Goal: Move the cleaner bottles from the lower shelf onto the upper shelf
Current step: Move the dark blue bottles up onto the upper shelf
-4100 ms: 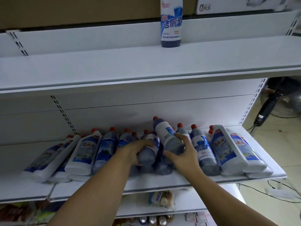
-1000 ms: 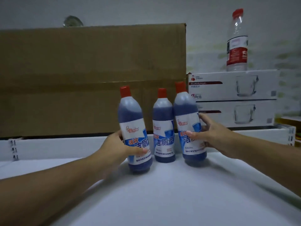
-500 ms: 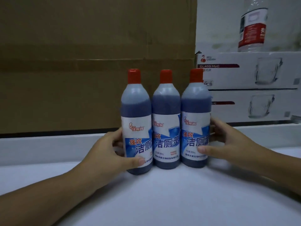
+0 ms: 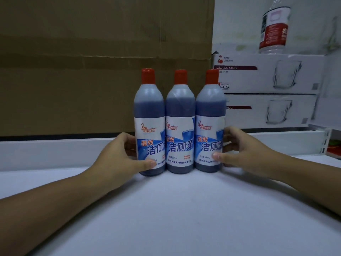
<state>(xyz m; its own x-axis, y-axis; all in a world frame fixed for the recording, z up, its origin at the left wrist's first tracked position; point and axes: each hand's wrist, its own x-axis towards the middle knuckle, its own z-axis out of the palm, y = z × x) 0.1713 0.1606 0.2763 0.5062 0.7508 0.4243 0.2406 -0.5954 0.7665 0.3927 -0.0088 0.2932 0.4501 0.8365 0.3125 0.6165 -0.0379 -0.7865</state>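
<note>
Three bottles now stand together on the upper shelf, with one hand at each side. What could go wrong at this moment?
1. The bottles are tall and narrow and stand tightly side by side. If the left hand or right hand pulls away roughly, an outer bottle may tip and knock the others.
2. They stand away from the cardboard box behind, so nothing supports them on the white shelf.

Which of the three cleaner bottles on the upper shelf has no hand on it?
On the white upper shelf, before the brown carton, stand three red-capped blue bottles. Only the middle bottle goes untouched; the left hand and right hand hold its neighbours.
</note>
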